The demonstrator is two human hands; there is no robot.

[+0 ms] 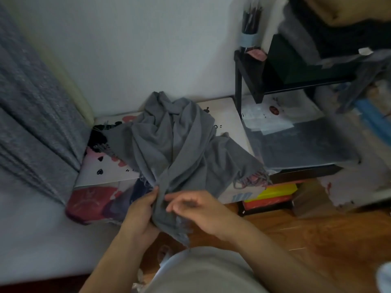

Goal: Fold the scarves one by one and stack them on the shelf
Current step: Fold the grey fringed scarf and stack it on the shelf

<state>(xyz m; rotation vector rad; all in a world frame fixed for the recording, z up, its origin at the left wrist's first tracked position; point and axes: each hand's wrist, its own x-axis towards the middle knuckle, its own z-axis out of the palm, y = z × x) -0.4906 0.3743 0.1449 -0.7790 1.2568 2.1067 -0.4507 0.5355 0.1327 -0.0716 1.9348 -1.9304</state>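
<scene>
Head view: left hand (pixel 140 214) fingers grip the grey scarf (pixel 169 142); right hand (pixel 194 210) fingers hang loose, blurred.

The scarf (pixel 169 140) is heaped on the counter (pixel 224 115), its near end hung over the front edge; the shelf (pixel 249 68) is set to the right.

Single head-worn view, wide-angle, looking forward and steeply down from above the person's own torso. Close over both forearms at bottom centre, with the grey scarf (pixel 173 144) mid-frame on the desk (pixel 224 111). Faces a white wall, black shelf (pixel 249 75) upper right; edges blurred and bowed.
</scene>
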